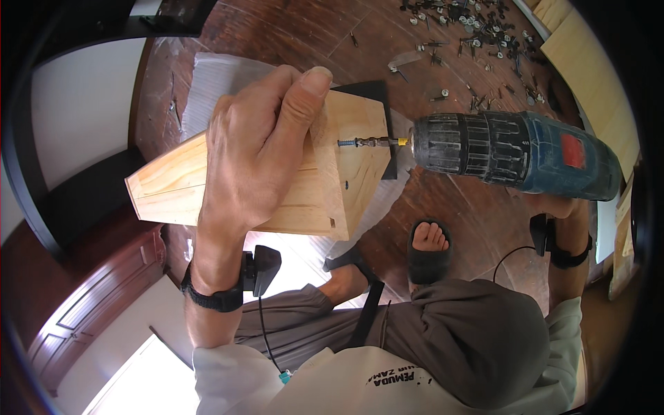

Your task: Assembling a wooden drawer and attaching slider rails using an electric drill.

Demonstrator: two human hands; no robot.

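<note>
My left hand (256, 149) is wrapped over the top of a pale pine box (166, 183), its thumb pointing up along the edge. My right hand (553, 204) grips a blue and black power drill (567, 152); the drill's body hides most of the fingers and the handle. From the chuck a bit (373, 142) with a yellow band reaches left to a small bluish screw (344, 143) at the box's near-right face. Below that screw is a second dark screw or hole (346, 185) in the same face.
Many loose screws and fittings (477, 41) lie scattered on the brown floor at the upper right. White foam sheet (214, 76) and a dark flat piece (373, 90) are under the box. Wooden boards (588, 83) stand at right; my sandalled foot (429, 249) is close by.
</note>
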